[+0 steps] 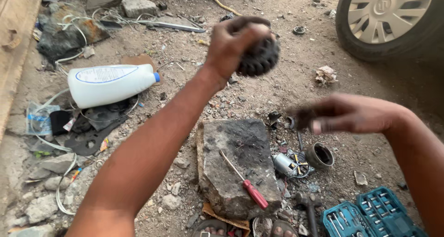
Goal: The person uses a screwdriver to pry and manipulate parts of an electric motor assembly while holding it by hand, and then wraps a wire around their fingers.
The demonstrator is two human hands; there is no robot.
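The left hand [231, 45] is up in the air w/ its fingers wrapped tight around a dark round toothed part [259, 56]. The right hand [344, 112] is lower & blurry, fingers pinched close; can't tell if it holds anything. Under them sits a flat gray stone [233, 167] w/ a red-handled screwdriver [245, 181] on it. A white jug [111, 84] lies to the left. A blue tool case [374, 216] is near the right arm.
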